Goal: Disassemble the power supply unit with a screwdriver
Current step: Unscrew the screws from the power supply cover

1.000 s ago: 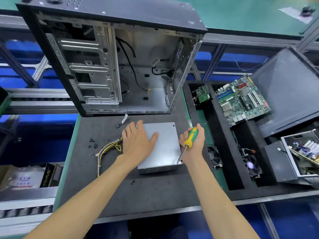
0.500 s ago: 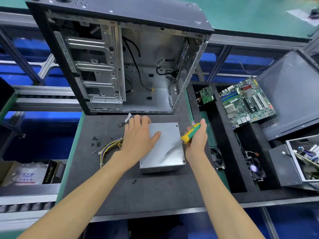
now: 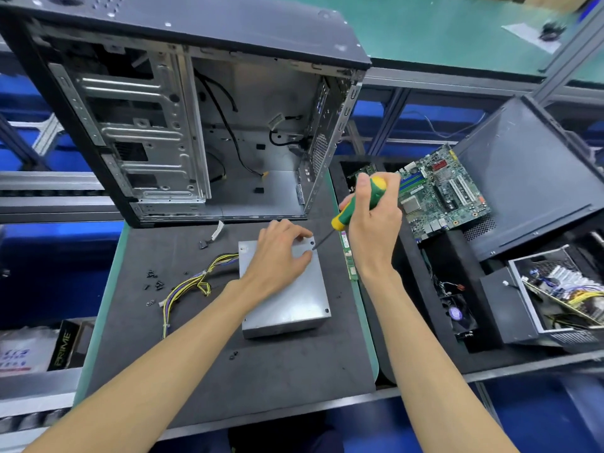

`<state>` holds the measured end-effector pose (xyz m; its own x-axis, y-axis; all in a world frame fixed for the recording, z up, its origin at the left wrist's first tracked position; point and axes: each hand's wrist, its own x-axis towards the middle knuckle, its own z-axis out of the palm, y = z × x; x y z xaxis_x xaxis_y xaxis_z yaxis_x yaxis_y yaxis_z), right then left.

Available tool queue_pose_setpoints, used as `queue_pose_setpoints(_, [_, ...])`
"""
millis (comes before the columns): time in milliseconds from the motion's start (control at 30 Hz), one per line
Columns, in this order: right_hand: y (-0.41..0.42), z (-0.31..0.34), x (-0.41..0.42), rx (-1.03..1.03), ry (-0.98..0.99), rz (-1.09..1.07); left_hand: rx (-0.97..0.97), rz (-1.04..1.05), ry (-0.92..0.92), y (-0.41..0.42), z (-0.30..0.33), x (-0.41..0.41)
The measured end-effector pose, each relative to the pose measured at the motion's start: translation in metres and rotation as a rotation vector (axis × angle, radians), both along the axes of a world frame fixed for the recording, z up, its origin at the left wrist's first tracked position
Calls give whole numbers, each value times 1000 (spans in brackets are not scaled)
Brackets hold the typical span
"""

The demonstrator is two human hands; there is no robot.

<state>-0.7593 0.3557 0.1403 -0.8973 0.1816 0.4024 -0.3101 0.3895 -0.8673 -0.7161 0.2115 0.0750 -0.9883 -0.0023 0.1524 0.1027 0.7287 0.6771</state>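
Note:
The grey metal power supply unit (image 3: pixel 294 302) lies flat on the dark mat, its yellow and black cable bundle (image 3: pixel 192 286) trailing off to the left. My left hand (image 3: pixel 277 259) rests on the unit's top near the far right corner, fingers curved down onto the lid. My right hand (image 3: pixel 372 220) grips the green and yellow screwdriver (image 3: pixel 359 204), whose shaft slants down to a screw at the unit's far right corner. One screw shows at the near right corner.
An open computer case (image 3: pixel 196 125) stands just behind the unit. Several loose black screws (image 3: pixel 153 282) lie on the mat at the left. To the right are a motherboard (image 3: pixel 447 194), a side panel (image 3: pixel 529 178), a fan (image 3: pixel 457 313) and a box of parts (image 3: pixel 562 289).
My right hand has carried the screwdriver from the unit's near right corner to its far right corner. My left hand slid from the unit's left side toward that far corner.

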Motion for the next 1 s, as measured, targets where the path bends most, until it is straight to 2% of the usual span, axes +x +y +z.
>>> queue_pose_setpoints(733, [1, -8, -7, 27, 20, 66, -23, 77, 78, 12, -15, -15])
queue_pose_setpoints(1000, [-4, -8, -5, 121, 75, 90, 3, 82, 76, 12, -15, -14])
